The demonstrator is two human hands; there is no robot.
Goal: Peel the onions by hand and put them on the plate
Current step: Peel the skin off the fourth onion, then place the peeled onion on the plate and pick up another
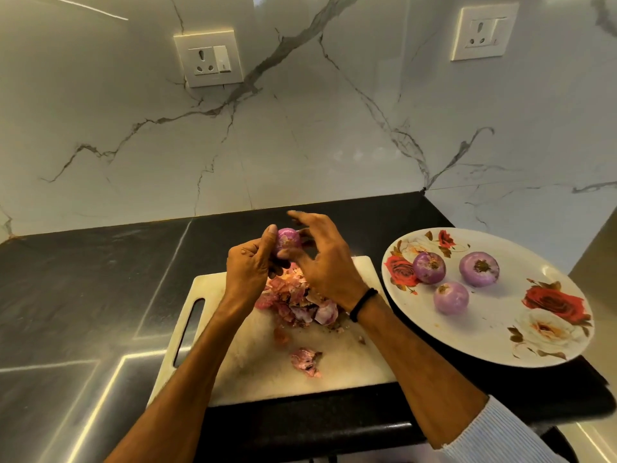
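My left hand (248,269) grips a small purple onion (289,238) above the far edge of the white cutting board (347,362). My right hand (322,259) is at the onion's right side, thumb against its lower part, the other fingers spread and blurred above it. A heap of pink and orange onion skins (297,302) lies on the board under the hands, with one loose piece of skin (305,362) nearer me. To the right, a white plate with a rose pattern (521,349) holds three peeled purple onions (450,297).
The board and plate sit on a dark stone counter (83,295) against a white marble wall with two power sockets (208,58). The plate's near edge overhangs the counter's front right corner. The board has a handle slot (188,332) at its left.
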